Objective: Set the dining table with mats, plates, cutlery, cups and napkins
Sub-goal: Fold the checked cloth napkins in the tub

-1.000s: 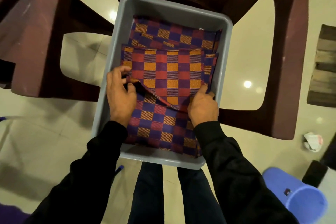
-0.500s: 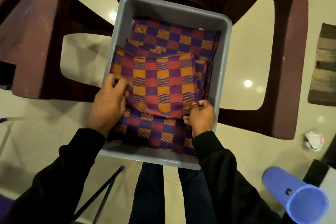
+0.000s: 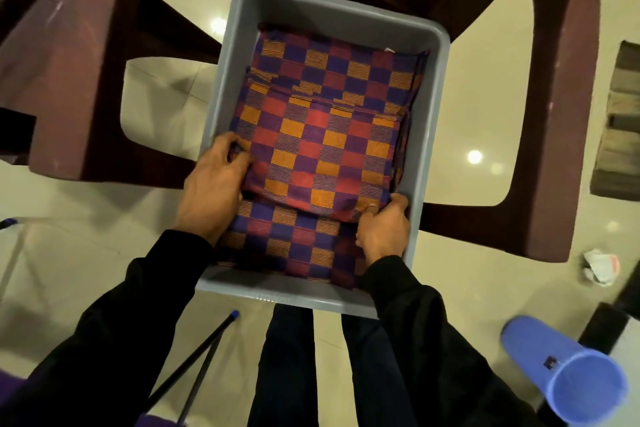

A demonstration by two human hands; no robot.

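A grey plastic tub [image 3: 433,121] stands on a dark maroon plastic chair [image 3: 554,114] and holds several folded checked mats in red, orange and purple. The top mat [image 3: 322,152] is lifted a little off the stack. My left hand [image 3: 211,191] grips its left edge, fingers curled under the fold. My right hand [image 3: 382,229] pinches its near right corner, by the tub's right wall. More mats [image 3: 291,243] lie flat beneath, and another [image 3: 339,59] shows at the far end.
A second maroon chair [image 3: 62,80] stands at the left. On the pale tiled floor lie a blue plastic cup [image 3: 568,374] at the lower right, crumpled paper [image 3: 601,265], a thin black rod with a blue tip [image 3: 207,347], and a striped rug [image 3: 623,121].
The top mat's folded-down corner has been drawn flat and the mat pulled toward me. My left hand slid out to its left edge; my right hand moved to its right corner.
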